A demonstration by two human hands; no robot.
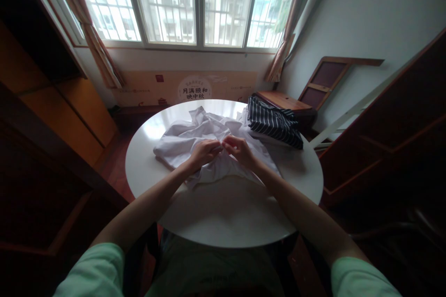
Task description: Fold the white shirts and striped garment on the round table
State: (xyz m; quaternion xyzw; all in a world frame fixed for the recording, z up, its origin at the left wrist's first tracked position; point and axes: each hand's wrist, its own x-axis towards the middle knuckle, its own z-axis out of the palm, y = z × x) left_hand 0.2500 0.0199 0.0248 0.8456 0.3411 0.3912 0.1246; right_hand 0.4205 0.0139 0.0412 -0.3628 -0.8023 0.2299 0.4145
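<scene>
Centrally in the frame, the white garment (177,137) lies under and around the left hand (206,151) and right hand (239,149); these 2, fingers curled nearly closed, pinch its fabric side by side.

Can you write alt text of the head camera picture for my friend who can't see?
A person's left hand and right hand pinch crumpled white cloth on a white table. Folded black-and-white striped cloth lies toward the right, and a barred window is beyond.
</scene>
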